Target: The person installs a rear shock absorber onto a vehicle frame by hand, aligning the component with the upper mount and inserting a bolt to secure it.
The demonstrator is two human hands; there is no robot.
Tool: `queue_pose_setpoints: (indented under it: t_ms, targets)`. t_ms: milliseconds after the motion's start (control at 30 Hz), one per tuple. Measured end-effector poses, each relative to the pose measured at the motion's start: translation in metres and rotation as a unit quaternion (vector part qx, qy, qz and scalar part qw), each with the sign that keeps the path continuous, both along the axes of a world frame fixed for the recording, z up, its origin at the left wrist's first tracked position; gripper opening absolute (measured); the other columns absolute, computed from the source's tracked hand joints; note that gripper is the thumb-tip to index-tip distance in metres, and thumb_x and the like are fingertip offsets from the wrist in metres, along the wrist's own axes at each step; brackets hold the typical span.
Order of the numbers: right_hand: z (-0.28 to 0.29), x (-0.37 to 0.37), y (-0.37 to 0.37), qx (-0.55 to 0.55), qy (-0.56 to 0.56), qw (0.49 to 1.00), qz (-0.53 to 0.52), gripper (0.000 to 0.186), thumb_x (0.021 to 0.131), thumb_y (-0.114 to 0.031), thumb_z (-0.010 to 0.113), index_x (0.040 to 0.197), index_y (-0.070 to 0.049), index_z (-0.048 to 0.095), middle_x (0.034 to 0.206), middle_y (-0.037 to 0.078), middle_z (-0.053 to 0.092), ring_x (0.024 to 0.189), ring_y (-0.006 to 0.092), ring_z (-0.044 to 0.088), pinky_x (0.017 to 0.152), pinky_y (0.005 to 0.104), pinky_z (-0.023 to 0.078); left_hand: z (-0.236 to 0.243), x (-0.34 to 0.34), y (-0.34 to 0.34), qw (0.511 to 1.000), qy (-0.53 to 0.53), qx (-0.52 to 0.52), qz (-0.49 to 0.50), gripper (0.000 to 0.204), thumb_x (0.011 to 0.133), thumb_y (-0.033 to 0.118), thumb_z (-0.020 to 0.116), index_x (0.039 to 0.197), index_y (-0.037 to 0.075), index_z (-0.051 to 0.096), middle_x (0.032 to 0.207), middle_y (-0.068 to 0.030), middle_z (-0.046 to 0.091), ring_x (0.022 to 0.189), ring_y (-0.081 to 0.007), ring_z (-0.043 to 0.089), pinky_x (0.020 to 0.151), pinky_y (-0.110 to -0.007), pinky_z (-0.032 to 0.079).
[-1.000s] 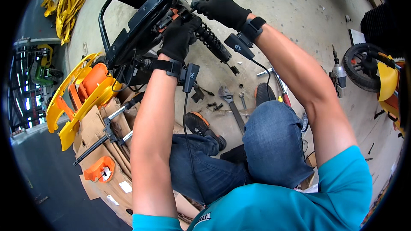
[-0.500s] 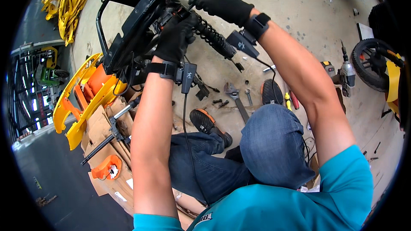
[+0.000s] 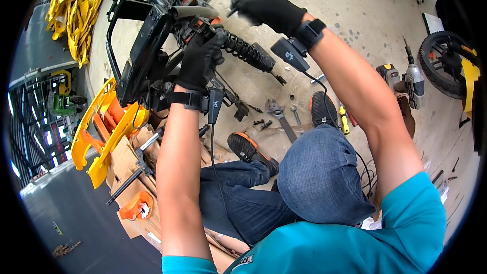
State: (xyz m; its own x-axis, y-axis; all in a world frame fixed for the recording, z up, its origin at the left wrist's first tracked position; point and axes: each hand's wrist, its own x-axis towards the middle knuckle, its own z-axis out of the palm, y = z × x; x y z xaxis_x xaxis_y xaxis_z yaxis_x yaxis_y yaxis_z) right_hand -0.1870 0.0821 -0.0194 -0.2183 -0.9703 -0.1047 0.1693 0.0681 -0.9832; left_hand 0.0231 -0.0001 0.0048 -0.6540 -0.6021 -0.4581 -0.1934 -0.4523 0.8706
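A black tubular vehicle frame (image 3: 152, 25) fills the upper left, with a coil-spring shock absorber (image 3: 246, 50) angled down from it toward the right. My left hand (image 3: 198, 58), gloved in black, is closed around the upper end of the shock, near an orange part (image 3: 215, 21) on the frame. My right hand (image 3: 266, 10), also gloved, is raised just beyond the shock's top, pinching a small dark rod-like piece (image 3: 232, 13); its fingertips are blurred, so I cannot make out exactly what piece it is.
Yellow body panels lie at upper left (image 3: 71, 15) and beside cardboard (image 3: 124, 167) at left. Adjustable wrench (image 3: 284, 122), bolts (image 3: 264, 124), yellow screwdriver (image 3: 344, 120) and power driver (image 3: 413, 81) lie on the floor (image 3: 355, 20) by my feet. A wheel (image 3: 441, 66) sits at right.
My right hand has drawn away from the shock's top to the right with the small piece. My left hand and the shock's top sit somewhat lower and further left in view.
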Motion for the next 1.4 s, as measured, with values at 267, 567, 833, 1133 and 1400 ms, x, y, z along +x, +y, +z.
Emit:
queue_pose_setpoints:
  t_ms: [267,567,833,1133,1400]
  targets:
    - [-0.054,0.004,0.058,0.059,-0.106,0.993,-0.007,0.025,0.101,-0.024,0.054,0.114,-0.005,0.064,0.084,-0.003,0.06,0.066,0.0028,0.049,0.056,0.0179,0.045,0.005,0.002,0.021,0.998,-0.026,-0.057,-0.025,0.028,0.087,0.009,0.07,0.114,0.006,0.061,0.079,0.0028,0.057,0.054,-0.0043,0.044,0.05,-0.022,0.038]
    - [-0.113,0.023,0.145,0.154,0.025,0.983,0.092,0.018,0.097,-0.02,0.053,0.1,-0.005,0.064,0.078,0.001,0.058,0.065,0.0091,0.053,0.055,0.0233,0.045,0.007,0.008,0.13,0.907,-0.048,-0.412,-0.072,0.036,0.081,0.007,0.073,0.114,0.005,0.058,0.097,-0.0073,0.066,0.087,-0.0159,0.066,0.076,-0.029,0.054]
    - [-0.114,0.036,0.178,-0.063,0.32,0.915,0.237,0.029,0.081,-0.008,0.066,0.109,0.0,0.063,0.094,0.015,0.066,0.085,0.0291,0.064,0.077,0.0362,0.053,-0.029,0.023,0.212,0.867,-0.089,-0.483,-0.089,0.043,0.08,0.016,0.073,0.12,0.01,0.057,0.101,-0.012,0.063,0.093,-0.0298,0.066,0.077,-0.039,0.053]
    - [-0.108,0.054,0.174,-0.061,0.324,0.869,0.37,0.027,0.093,-0.015,0.06,0.117,-0.005,0.055,0.101,0.017,0.065,0.093,0.0307,0.063,0.082,0.0354,0.051,-0.07,0.054,0.25,0.8,-0.166,-0.559,-0.138,0.045,0.08,0.028,0.075,0.119,0.016,0.057,0.093,-0.0072,0.062,0.084,-0.0255,0.067,0.067,-0.039,0.054]
    - [-0.112,0.06,0.174,0.232,-0.196,0.921,0.244,0.04,0.096,-0.01,0.056,0.136,-0.01,0.053,0.112,0.004,0.063,0.097,0.0135,0.06,0.087,0.0274,0.05,-0.065,0.045,0.247,0.812,-0.115,-0.567,-0.078,0.049,0.081,0.026,0.072,0.126,0.016,0.055,0.091,-0.0093,0.06,0.081,-0.0273,0.067,0.066,-0.04,0.054]
